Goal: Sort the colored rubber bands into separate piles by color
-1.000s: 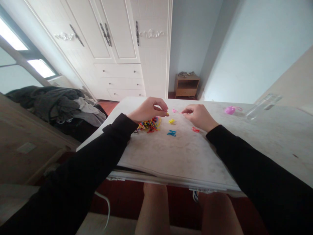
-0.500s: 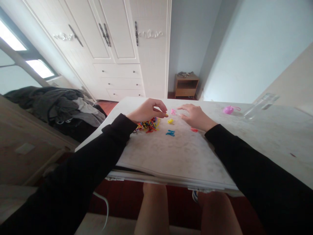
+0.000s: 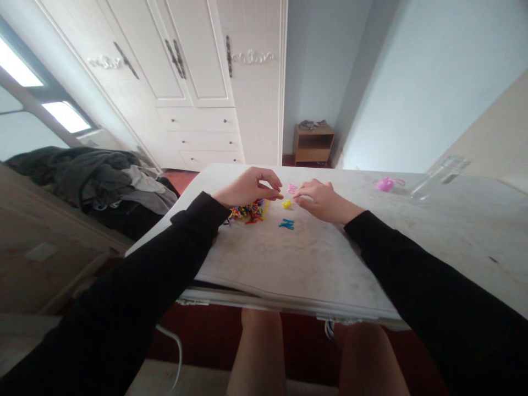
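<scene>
Small colourful elastic bands, like hair ties, lie on the white table. My left hand [image 3: 256,186] hovers over the mixed pile of bands [image 3: 249,212], with a small yellow band [image 3: 281,196] pinched at its thumb and fingertips. To the right, my right hand [image 3: 317,199] has its thumb and fingertips drawn together; whatever may be between them is too small to make out. Its tips are beside a yellow cluster of bands [image 3: 287,204] and a pink cluster [image 3: 292,188]. Nearer to me lies a blue cluster [image 3: 286,224].
On the table's right side are a pink object with a loop [image 3: 385,184] and a clear glass bottle [image 3: 439,179], which looks tilted. The table's front edge [image 3: 289,302] runs above my knees. Clothes [image 3: 103,176] are heaped at the left. A white wardrobe [image 3: 198,82] stands beyond.
My right hand has shifted slightly left and its spread fingers have closed together. It now covers the red cluster that showed under its wrist. The left hand stays nearly still, pinching the yellow band.
</scene>
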